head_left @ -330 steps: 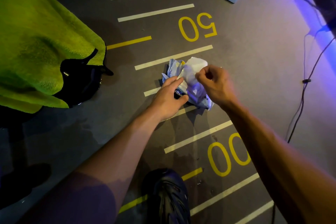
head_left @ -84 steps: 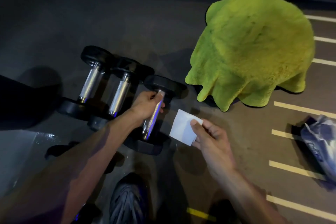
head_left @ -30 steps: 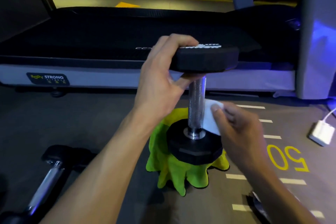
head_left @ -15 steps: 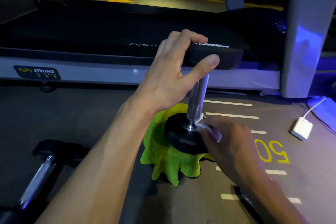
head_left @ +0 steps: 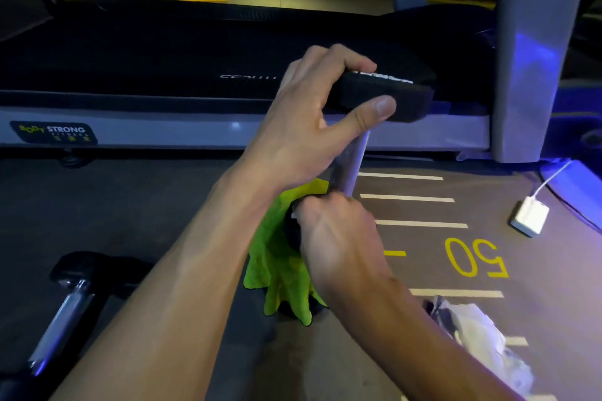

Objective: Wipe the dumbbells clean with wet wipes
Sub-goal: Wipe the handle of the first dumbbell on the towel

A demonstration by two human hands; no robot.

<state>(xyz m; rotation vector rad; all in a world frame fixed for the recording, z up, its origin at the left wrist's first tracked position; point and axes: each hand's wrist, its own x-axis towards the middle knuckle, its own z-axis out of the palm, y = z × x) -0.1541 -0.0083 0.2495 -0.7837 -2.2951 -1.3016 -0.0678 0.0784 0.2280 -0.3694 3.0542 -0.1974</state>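
Note:
A black dumbbell (head_left: pixel 350 159) with a chrome handle stands upright on a stool under a bright green fuzzy cloth (head_left: pixel 277 267). My left hand (head_left: pixel 312 120) grips its upper black head (head_left: pixel 404 98), fingers over the top and thumb on the side. My right hand (head_left: pixel 335 238) is curled round the base of the chrome handle, covering the lower head. Only a tiny white edge of the wet wipe (head_left: pixel 293 215) shows at its fingers. Another dumbbell (head_left: pixel 65 312) lies on the floor at lower left.
A treadmill (head_left: pixel 195 81) runs across the back, its grey upright (head_left: pixel 534 52) at right. A white charger (head_left: pixel 529 216) with cable lies on the marked floor at right. The wet wipes packet (head_left: pixel 482 342) lies at lower right, next to my right forearm.
My right hand has slid down the chrome handle onto the lower head, hiding most of the wipe. My left hand still holds the top head.

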